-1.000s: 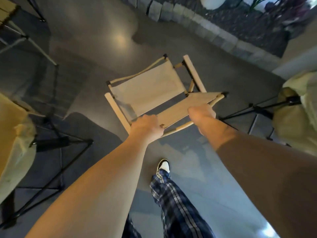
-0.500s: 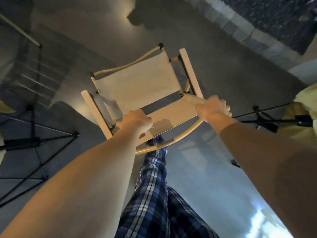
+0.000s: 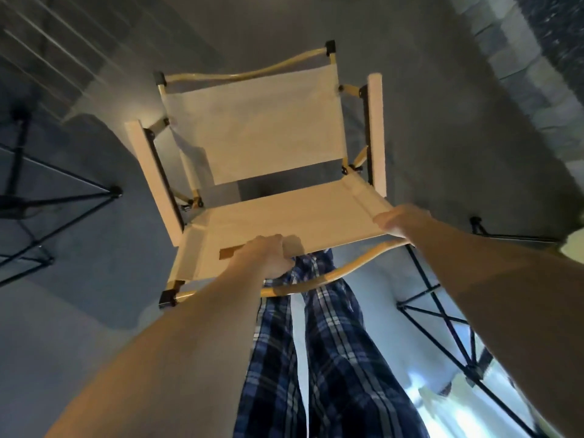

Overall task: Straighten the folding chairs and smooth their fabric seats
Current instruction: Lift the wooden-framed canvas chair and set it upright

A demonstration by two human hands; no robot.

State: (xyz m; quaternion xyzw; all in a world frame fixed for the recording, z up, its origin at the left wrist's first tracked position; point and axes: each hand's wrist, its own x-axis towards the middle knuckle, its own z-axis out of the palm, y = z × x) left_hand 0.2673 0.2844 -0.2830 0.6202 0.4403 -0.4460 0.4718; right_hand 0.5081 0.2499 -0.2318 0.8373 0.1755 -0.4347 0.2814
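The folding chair (image 3: 262, 159) stands right in front of you on the gray floor (image 3: 94, 311), its seat facing away. Your left hand (image 3: 264, 257) grips the near edge of the backrest cloth (image 3: 284, 222). Your right hand (image 3: 399, 221) grips that same cloth at its right corner. Your plaid pants (image 3: 316, 358) show below it. 2 black frames (image 3: 442, 317) stand at the sides.

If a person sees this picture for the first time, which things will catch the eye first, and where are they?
In the centre stands a folding chair with pale fabric and light wooden armrests. The left hand grips the near edge of the fabric panel closest to the camera, and the right hand grips its right corner. Below them, blue plaid trousers fill the lower middle.
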